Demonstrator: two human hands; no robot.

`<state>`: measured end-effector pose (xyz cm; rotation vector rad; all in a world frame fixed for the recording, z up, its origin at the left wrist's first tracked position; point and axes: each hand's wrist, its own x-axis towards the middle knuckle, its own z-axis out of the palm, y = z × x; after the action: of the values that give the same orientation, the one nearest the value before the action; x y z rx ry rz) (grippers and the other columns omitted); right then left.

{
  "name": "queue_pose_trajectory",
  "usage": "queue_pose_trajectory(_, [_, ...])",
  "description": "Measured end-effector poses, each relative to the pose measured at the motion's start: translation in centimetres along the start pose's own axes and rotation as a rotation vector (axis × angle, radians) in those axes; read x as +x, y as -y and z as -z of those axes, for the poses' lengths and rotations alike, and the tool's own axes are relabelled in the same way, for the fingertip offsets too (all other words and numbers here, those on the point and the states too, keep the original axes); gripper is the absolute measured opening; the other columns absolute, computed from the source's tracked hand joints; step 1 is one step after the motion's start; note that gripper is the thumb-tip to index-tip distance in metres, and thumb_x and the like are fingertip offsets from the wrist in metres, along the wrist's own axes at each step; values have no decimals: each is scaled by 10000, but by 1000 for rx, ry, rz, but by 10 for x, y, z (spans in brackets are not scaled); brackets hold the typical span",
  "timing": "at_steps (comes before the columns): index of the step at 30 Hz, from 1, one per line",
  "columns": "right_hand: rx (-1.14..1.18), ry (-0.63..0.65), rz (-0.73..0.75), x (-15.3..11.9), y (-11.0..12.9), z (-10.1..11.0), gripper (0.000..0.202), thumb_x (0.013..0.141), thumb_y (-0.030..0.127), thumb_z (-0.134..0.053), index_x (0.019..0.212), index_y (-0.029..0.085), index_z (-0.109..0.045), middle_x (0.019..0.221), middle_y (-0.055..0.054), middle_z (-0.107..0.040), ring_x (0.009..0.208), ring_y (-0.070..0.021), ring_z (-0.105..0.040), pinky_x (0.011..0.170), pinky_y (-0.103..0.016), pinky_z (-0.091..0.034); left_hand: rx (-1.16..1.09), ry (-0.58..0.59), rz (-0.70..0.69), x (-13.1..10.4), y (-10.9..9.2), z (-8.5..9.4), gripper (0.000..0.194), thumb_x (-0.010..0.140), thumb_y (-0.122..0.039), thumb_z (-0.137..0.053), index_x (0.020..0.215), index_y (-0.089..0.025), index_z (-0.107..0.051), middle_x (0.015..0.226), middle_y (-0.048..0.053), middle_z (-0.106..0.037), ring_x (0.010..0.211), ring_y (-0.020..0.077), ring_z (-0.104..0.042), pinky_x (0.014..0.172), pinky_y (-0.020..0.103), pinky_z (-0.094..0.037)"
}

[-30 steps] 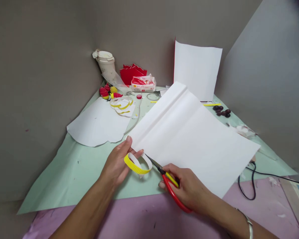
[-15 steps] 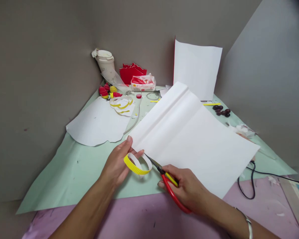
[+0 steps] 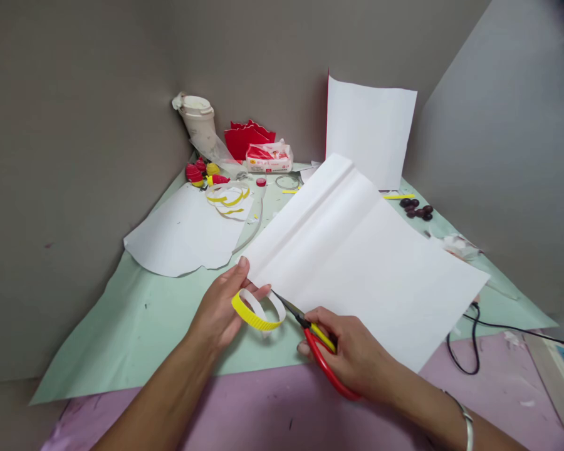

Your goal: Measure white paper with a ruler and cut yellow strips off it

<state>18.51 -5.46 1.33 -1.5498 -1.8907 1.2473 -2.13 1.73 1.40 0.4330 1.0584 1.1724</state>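
My left hand (image 3: 223, 300) pinches the near left corner of a large white sheet of paper (image 3: 352, 250), thumb on top. From that edge a narrow strip (image 3: 258, 318), yellow and ridged on one face and white on the other, curls into a loop beside my fingers. My right hand (image 3: 352, 351) is closed around scissors (image 3: 326, 363) with red and yellow handles. Their dark blades lie at the sheet's edge near my left fingertips, by the base of the strip. How far the blades are apart cannot be made out.
More white paper (image 3: 183, 232) and curled yellow strips (image 3: 232, 197) lie to the left. Behind are red and yellow rolled pieces (image 3: 195, 172), a lidded white cup (image 3: 200, 116), a tissue pack (image 3: 269, 156) and a standing sheet (image 3: 369, 131). Dark beads (image 3: 418, 210) and a black cable (image 3: 477, 351) are right.
Almost nothing differs. The strip's loop has shifted very slightly left, and the whole view has drifted a few pixels. Both hands keep their hold.
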Motion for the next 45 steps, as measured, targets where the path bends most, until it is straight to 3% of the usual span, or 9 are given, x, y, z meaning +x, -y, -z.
queue_pose_trajectory(8, [20, 7, -26, 1, 3, -1, 209, 830, 351, -666, 968, 200, -622, 611, 67, -505, 551, -123, -431, 538, -220, -369, 12, -13, 7, -1, 0, -1, 228, 797, -342, -784, 747, -138, -698, 551, -45, -553, 546, 98, -591, 691, 255, -619])
queue_pose_trajectory(14, [8, -4, -6, 1, 1, -2, 201, 852, 364, -653, 971, 205, -624, 626, 63, -506, 557, -121, -420, 540, -220, -366, 28, -7, 17, -3, 0, -1, 289, 787, -368, -789, 659, -146, -654, 456, -88, -461, 376, 46, -435, 727, 277, -618])
queue_pose_trajectory(25, [36, 22, 84, 1, -1, 0, 131, 902, 336, -606, 874, 208, -609, 695, 48, -508, 610, -119, -423, 581, -219, -368, 17, 17, 28, -2, 0, -1, 292, 732, -354, -838, 672, -153, -636, 499, -70, -483, 456, 83, -533, 679, 276, -622])
queue_pose_trajectory(45, [31, -6, 26, 0, 4, -2, 173, 849, 337, -658, 949, 206, -605, 620, 75, -472, 554, -116, -395, 553, -220, -352, 23, 29, 42, -7, -2, -4, 213, 800, -324, -780, 760, -160, -651, 536, -54, -530, 490, 104, -579, 630, 245, -598])
